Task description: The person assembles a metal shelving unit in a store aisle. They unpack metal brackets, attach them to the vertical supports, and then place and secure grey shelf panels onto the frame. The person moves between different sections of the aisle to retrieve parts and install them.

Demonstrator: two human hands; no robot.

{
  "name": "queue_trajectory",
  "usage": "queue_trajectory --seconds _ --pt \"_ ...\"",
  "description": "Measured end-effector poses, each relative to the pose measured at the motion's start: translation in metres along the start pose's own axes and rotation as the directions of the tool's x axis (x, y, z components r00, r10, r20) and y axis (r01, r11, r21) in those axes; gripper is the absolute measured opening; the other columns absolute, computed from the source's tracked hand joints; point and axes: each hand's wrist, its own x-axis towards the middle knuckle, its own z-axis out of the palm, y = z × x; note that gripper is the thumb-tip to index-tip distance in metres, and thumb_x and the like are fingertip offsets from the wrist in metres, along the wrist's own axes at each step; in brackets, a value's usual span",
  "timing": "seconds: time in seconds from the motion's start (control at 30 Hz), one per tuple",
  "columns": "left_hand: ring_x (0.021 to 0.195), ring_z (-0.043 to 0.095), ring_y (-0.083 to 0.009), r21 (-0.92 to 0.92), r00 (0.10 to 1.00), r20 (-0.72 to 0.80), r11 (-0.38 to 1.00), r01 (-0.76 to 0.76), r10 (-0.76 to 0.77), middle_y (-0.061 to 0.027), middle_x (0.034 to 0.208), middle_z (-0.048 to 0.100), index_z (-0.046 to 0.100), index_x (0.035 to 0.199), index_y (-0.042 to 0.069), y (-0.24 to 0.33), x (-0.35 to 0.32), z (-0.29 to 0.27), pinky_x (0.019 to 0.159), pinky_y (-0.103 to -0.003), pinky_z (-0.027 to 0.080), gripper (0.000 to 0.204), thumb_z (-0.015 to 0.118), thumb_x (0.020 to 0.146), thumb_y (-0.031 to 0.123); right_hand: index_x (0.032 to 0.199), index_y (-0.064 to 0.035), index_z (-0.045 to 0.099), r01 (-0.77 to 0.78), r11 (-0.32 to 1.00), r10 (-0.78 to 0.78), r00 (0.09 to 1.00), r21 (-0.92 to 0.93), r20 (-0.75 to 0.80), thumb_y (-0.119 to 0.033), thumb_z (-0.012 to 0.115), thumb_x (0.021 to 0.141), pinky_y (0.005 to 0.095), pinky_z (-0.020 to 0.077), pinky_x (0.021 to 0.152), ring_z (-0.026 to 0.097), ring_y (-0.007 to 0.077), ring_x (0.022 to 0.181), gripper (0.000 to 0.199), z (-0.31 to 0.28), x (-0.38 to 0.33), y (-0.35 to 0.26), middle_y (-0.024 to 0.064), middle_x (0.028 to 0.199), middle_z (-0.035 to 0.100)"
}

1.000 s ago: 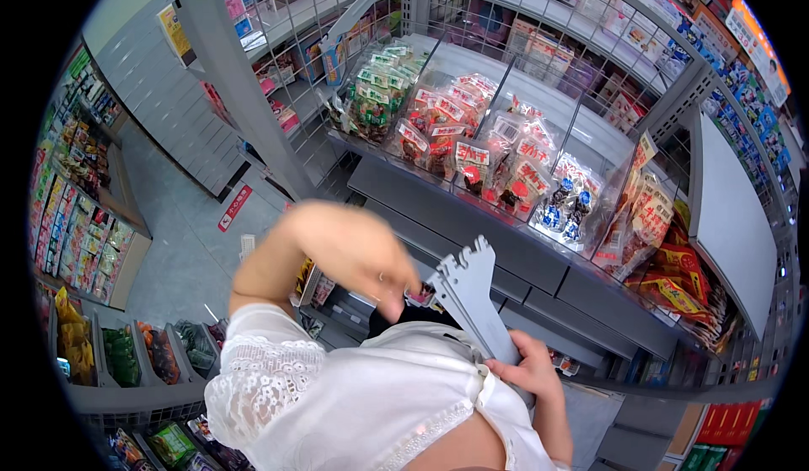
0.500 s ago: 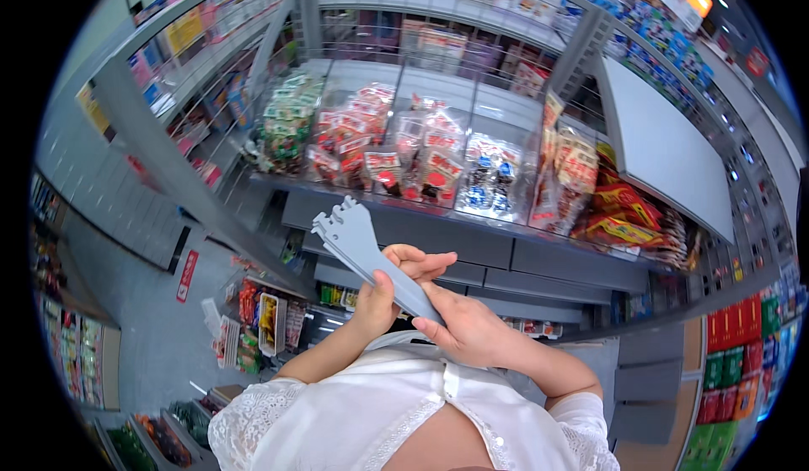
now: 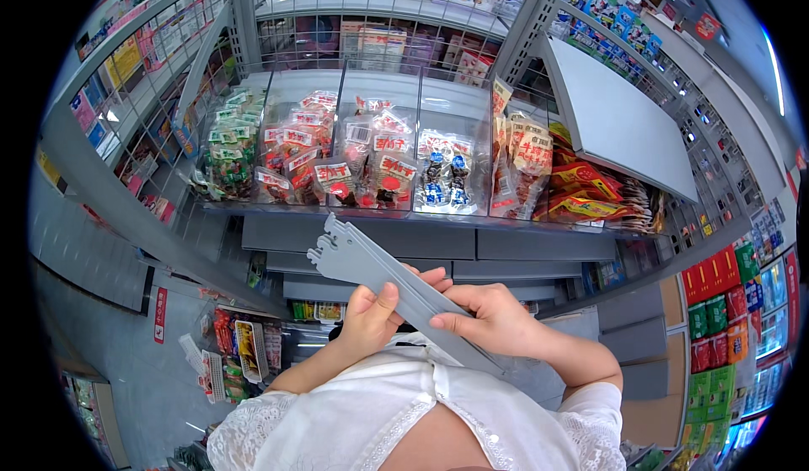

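Observation:
I hold a long grey metal shelf bracket (image 3: 362,262) with hooked teeth at its far end, tilted up toward the shelves. My left hand (image 3: 375,311) grips it from the left near its middle. My right hand (image 3: 489,319) wraps its lower part from the right. Both hands are close together in front of my white top. The bracket's toothed end points at the front edge of the grey shelf (image 3: 438,235) that carries clear-fronted bins of snack packets (image 3: 371,168).
Wire-backed grey shelving rises ahead with several bins of red, green and blue snack packs. A loose grey shelf board (image 3: 615,121) leans at the right. Lower racks with goods (image 3: 244,345) stand at the left; red and green packages (image 3: 725,302) fill the right rack.
One second ago only my right hand held the bracket while the left arm was raised. Since then the left hand has gripped it, and the view has turned to face the shelf squarely.

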Motion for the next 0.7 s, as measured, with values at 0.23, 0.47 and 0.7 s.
queue_trajectory --seconds 0.23,0.47,0.7 --pt "0.101 0.06 -0.0295 -0.263 0.997 -0.07 0.965 -0.008 -0.011 -0.0168 0.108 0.06 0.046 0.115 0.008 -0.001 -0.001 -0.03 0.092 -0.053 0.048 0.032 0.037 0.099 0.034 0.103 -0.0021 0.05 -0.117 0.919 0.248 0.914 0.377 -0.322 -0.024 0.045 0.098 0.0275 0.0497 0.045 0.06 0.0149 0.054 0.024 -0.067 0.013 -0.023 0.0118 0.08 0.066" --pt "0.074 0.057 -0.0203 -0.191 1.0 -0.023 0.981 -0.021 0.017 -0.0075 0.079 0.056 0.046 0.099 0.011 0.001 -0.005 -0.023 0.078 -0.045 0.049 0.028 0.034 0.1 0.036 0.108 0.0057 0.049 -0.378 0.918 0.199 0.699 -0.118 -0.687 -0.015 0.041 0.091 0.0314 0.0497 0.046 0.059 0.0153 0.053 0.027 -0.243 0.079 -0.009 0.0087 0.074 0.063" --pt "0.076 0.058 -0.0219 -0.216 0.999 0.024 0.976 -0.02 0.026 -0.0116 0.081 0.058 0.047 0.098 0.009 -0.002 -0.014 -0.041 0.08 -0.045 0.048 0.026 0.037 0.1 0.033 0.089 0.0115 0.058 -0.495 0.834 0.208 0.693 -0.245 -0.691 -0.004 0.042 0.084 0.0359 0.0538 0.05 0.064 0.0213 0.055 0.023 -0.287 0.126 -0.013 0.0157 0.073 0.067"
